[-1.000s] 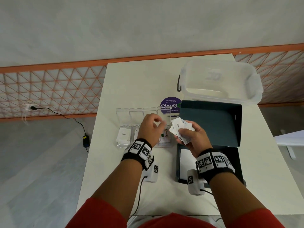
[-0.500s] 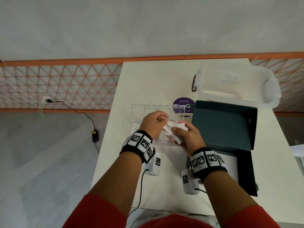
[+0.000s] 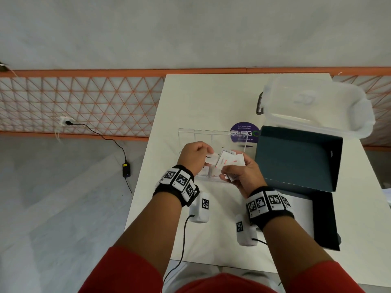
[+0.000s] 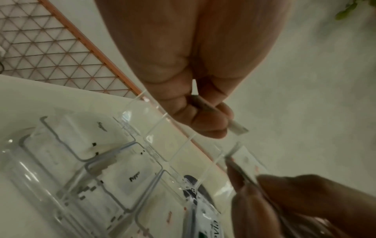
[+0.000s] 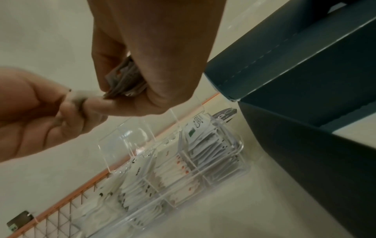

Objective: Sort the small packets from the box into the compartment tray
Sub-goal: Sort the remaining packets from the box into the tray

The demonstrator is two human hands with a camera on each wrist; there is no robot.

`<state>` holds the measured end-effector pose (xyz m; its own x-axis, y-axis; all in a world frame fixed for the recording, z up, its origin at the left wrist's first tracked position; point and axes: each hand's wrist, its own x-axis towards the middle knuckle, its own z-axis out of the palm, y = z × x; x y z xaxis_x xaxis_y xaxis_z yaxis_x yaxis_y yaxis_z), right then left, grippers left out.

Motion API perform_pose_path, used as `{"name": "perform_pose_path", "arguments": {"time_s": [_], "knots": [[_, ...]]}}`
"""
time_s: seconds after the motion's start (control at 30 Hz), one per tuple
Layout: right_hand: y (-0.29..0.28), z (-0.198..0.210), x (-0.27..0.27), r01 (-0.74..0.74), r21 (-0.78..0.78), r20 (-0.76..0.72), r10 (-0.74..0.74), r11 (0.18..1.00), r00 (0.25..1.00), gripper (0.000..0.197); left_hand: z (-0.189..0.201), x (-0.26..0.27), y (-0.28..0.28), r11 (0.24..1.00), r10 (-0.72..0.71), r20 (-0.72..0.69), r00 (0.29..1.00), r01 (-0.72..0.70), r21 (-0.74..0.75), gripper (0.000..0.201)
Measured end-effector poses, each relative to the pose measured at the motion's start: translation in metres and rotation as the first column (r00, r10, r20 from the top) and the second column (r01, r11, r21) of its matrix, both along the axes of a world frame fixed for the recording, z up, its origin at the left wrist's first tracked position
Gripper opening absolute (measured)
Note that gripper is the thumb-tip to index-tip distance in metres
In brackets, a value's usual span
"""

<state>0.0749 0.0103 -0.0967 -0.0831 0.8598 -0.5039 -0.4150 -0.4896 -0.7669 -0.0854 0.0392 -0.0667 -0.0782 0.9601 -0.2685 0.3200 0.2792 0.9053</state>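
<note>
Both hands are now closer together than a second ago, and the left hand (image 3: 195, 154), which was holding nothing over the tray then, is now pinching one white packet (image 3: 212, 158) between thumb and fingertips. The right hand (image 3: 243, 174) is still gripping a fanned bunch of packets (image 3: 230, 160), its fingers curled around them, and the single packet is sitting just beside this bunch, at its 9 o'clock. If the two are touching, I cannot tell.

Under the hands the clear compartment tray (image 3: 211, 134) is standing on the white table (image 3: 203, 98). In the left wrist view its nearer cells are holding white packets, one with the word "Pepper" (image 4: 134, 178), and the cells behind are looking bare. In the right wrist view several cells (image 5: 183, 169) are filled with packets standing on edge.

At 3 o'clock from the tray the dark box (image 3: 296, 157) is standing open, its lid raised, with a white sheet (image 3: 300, 210) lying in its bottom part. At 12 o'clock from the box a clear plastic tub (image 3: 317, 106) is sitting near the far table edge. Between tray and tub a round purple sticker (image 3: 245, 129) is lying on the table.
</note>
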Motion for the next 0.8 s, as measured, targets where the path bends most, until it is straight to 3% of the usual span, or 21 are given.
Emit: {"name": "perform_pose_path", "arguments": {"time_s": [0.1, 0.17, 0.23, 0.47, 0.67, 0.73, 0.8], "knots": [[0.001, -0.001, 0.003, 0.047, -0.006, -0.024, -0.047, 0.999, 0.999, 0.05, -0.008, -0.015, 0.002, 0.999, 0.031, -0.131, 0.991, -0.033, -0.019, 0.04], [0.002, -0.002, 0.006, 0.077, -0.009, -0.044, -0.077, 0.997, 0.996, 0.049, -0.012, -0.023, 0.003, 0.999, 0.032, -0.329, 0.944, -0.037, -0.009, 0.04], [0.002, -0.003, 0.007, 0.098, -0.015, -0.059, -0.099, 0.995, 0.993, 0.048, -0.017, -0.026, 0.003, 0.999, 0.046, -0.423, 0.905, -0.053, -0.005, 0.038], [0.001, -0.003, 0.006, 0.097, -0.017, -0.077, -0.098, 0.995, 0.992, 0.049, -0.039, -0.013, 0.0, 0.984, 0.172, -0.375, 0.911, -0.178, 0.019, 0.035], [0.004, -0.002, 0.007, 0.088, -0.026, -0.086, -0.09, 0.996, 0.992, 0.051, -0.045, -0.002, 0.002, 0.904, 0.425, -0.127, 0.896, -0.428, 0.008, 0.014], [0.004, -0.003, 0.008, 0.093, -0.035, -0.092, -0.096, 0.995, 0.991, 0.051, -0.048, -0.003, 0.001, 0.939, 0.342, -0.192, 0.92, -0.34, 0.041, 0.01], [0.005, -0.003, 0.009, 0.099, -0.04, -0.102, -0.102, 0.994, 0.99, 0.049, -0.05, -0.009, 0.0, 0.984, 0.18, -0.4, 0.899, -0.16, 0.085, 0.011]]}}
